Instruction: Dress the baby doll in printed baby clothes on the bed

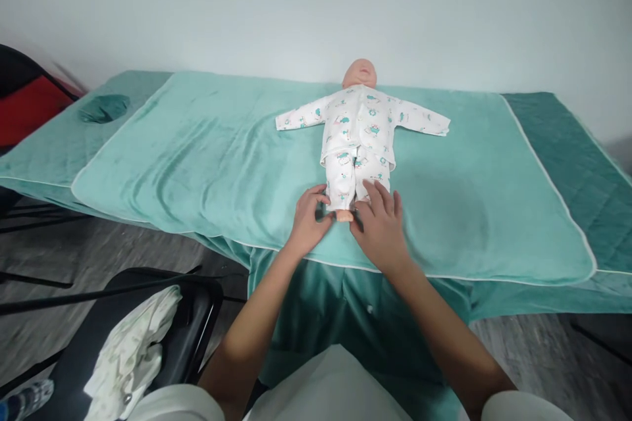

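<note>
A baby doll lies on its back on a teal blanket, arms spread, dressed in a white printed top and trousers. My left hand pinches the cuff of the doll's left-side trouser leg, next to a bare foot poking out. My right hand lies over the other trouser cuff, fingers curled on the cloth; that foot is hidden under it.
The blanket covers a padded table set against a pale wall. A small teal bundle sits at its far left. A black chair at lower left carries a crumpled white printed garment. A bottle lies near the floor.
</note>
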Demonstrator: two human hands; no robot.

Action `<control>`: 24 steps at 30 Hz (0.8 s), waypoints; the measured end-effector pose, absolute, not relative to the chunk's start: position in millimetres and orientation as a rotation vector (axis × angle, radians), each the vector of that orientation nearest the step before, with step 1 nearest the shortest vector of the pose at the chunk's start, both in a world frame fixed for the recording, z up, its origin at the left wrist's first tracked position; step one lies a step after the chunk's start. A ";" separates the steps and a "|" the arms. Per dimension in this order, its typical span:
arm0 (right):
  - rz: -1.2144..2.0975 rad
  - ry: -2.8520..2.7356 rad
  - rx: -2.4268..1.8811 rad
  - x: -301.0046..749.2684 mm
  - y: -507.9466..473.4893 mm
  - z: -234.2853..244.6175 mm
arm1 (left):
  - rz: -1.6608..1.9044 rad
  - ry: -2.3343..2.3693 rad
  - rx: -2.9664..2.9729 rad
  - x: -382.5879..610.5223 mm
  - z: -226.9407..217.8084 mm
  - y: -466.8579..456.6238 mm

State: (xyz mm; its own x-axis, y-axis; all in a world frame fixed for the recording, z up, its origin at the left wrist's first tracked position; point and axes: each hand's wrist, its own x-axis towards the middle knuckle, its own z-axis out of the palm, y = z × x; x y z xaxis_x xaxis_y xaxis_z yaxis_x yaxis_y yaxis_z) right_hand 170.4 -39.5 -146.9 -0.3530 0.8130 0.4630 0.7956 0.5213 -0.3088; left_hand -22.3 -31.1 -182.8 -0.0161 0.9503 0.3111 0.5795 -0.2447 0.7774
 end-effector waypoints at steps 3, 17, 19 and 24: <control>0.022 -2.211 -1.294 166.4 -31.4 -149.8 | 1.134 1.585 1.885 -20.8 -179.5 -33.4; 0.083 -2.138 -1.201 176.7 -47.9 -161.4 | 1.409 1.588 2.036 -12.7 -175.6 -60.7; 0.097 -2.164 -1.177 178.3 -50.2 -161.8 | 1.357 1.569 2.119 -11.3 -175.1 -58.8; 0.227 -1.996 -1.085 196.1 -54.9 -156.4 | 1.371 1.512 2.159 -10.9 -172.9 -56.2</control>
State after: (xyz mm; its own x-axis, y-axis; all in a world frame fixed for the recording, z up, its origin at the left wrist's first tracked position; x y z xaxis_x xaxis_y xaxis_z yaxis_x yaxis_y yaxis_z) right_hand 196.1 -54.9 -156.4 -0.2799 0.7623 0.5836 0.6120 0.6100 -0.5033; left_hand -10.9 -56.2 -172.9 0.0632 0.8127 0.5793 0.6559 -0.4713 0.5896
